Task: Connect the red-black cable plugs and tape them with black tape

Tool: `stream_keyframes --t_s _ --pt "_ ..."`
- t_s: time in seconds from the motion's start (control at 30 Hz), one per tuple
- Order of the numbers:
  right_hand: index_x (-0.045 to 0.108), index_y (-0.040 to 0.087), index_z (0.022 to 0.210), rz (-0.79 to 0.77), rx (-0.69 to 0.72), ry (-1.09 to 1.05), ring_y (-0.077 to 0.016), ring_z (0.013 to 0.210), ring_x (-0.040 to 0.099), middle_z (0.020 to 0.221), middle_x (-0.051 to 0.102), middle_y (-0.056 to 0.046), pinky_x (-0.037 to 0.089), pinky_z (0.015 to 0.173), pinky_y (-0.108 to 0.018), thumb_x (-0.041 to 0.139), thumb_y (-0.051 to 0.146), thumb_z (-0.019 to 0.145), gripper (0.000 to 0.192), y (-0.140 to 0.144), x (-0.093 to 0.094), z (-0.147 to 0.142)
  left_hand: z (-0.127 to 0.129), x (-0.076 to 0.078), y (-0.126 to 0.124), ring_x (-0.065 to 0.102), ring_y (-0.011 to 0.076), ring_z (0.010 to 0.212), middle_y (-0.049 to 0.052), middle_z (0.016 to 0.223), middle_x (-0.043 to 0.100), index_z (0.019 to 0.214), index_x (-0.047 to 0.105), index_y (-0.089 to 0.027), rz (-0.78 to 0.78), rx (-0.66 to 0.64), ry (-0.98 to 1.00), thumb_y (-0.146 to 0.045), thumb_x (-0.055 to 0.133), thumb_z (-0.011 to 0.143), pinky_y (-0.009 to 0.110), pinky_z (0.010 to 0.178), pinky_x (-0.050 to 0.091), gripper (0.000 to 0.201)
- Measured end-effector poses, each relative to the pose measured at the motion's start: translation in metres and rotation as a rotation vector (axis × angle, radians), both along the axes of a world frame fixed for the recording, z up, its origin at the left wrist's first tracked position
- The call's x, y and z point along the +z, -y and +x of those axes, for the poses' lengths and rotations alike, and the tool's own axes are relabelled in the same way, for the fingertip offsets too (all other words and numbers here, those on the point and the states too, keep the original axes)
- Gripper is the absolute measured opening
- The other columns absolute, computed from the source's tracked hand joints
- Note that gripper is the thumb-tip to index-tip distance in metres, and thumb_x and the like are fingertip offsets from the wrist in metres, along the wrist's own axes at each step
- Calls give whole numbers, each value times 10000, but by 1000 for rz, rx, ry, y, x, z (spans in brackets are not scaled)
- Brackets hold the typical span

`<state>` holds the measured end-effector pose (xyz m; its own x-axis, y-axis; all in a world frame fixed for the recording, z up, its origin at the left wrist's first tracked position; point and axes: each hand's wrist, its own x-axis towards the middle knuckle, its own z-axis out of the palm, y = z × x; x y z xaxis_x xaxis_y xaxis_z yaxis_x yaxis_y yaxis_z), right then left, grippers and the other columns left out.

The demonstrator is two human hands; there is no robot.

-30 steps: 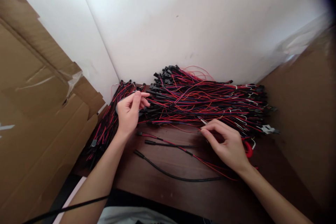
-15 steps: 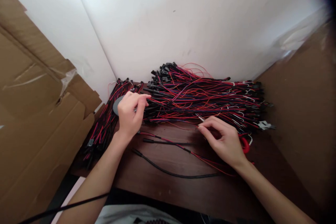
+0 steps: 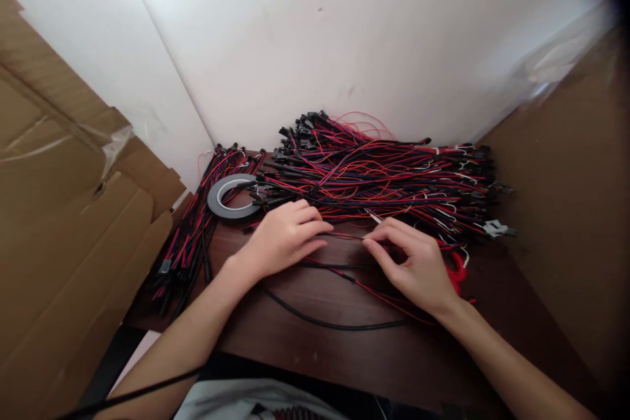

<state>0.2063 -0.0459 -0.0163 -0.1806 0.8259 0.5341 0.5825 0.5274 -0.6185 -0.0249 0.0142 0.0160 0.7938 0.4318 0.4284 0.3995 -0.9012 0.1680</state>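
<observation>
- I note the wire pile (image 3: 384, 177): red and black strands, some blue-purple, with black connectors and a few white ties.
- Tape roll (image 3: 231, 195): grey, glossy.
- Loose cable (image 3: 325, 323): plain black.
- Thin wire (image 3: 347, 235) at my fingers: red and black.
- Table (image 3: 344, 354): dark brown.
- Wall (image 3: 315, 46): white.
- Cardboard (image 3: 59, 210): tan.

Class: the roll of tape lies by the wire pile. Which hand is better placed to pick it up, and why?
Probably the left hand: the tape lies on its side, just beyond it. The right hand is farther away and pinches a wire.
</observation>
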Motion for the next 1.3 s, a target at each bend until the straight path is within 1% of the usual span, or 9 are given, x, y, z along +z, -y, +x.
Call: stream_keyframes --t_s 0.27,0.4,0.53,0.67,0.83,0.97,1.07,1.17,1.3 --pt "595 181 766 -23 22 2 -148 698 563 752 597 -27 440 652 -278 573 143 903 144 -1 1 1 -23 24 -4 625 129 767 50 853 699 955 710 -135 -473 6 77 -185 640 875 223 711 467 117" --pt "584 181 769 -44 81 64 -157 712 568 761 603 -27 445 692 -303 554 149 910 148 0 -2 1 -27 33 0 622 112 699 30 811 702 996 723 -146 -692 49 -64 -146 667 824 191 628 449 181" --pt "574 181 745 -88 101 113 -160 697 566 744 596 -28 446 669 -302 532 165 914 175 0 -5 2 -29 28 -2 608 106 650 20 757 694 1026 725 -134 -831 89 -257 -93 697 755 177 576 429 276" --pt "577 183 725 -138 112 207 -173 690 576 731 604 -33 444 643 -304 523 175 902 185 1 -6 3 -31 21 -3 613 116 652 33 766 697 929 744 -136 -777 122 -286 -61 672 734 185 575 438 221" --pt "596 189 708 -185 104 265 -183 684 597 721 627 -38 446 630 -309 521 179 888 195 1 -6 3 -33 24 1 625 119 670 30 785 690 867 738 -143 -676 90 -239 4 592 742 200 633 474 242" --pt "593 190 710 -188 93 269 -183 686 601 727 636 -39 449 636 -311 517 173 883 190 2 -8 2 -45 22 13 644 148 820 40 897 690 926 717 -167 -554 198 -128 -72 594 835 244 771 501 180" --pt "585 189 716 -192 83 273 -189 701 603 736 637 -42 453 651 -319 514 176 887 186 2 -10 2 -63 12 25 627 188 985 58 1052 659 1002 704 -206 -451 323 -70 -203 651 861 308 900 495 151" --pt "586 190 721 -216 78 255 -189 703 607 742 638 -39 460 651 -322 513 189 895 188 3 -11 2 -77 -2 34 591 229 1091 77 1157 621 1058 697 -228 -392 394 -26 -311 730 807 369 966 483 266" --pt "592 195 711 -221 67 217 -183 679 610 733 642 -30 466 638 -319 522 204 897 199 3 -9 1 -83 -18 42 607 216 1016 81 1072 648 1007 706 -202 -290 432 103 -304 673 861 367 907 505 181"
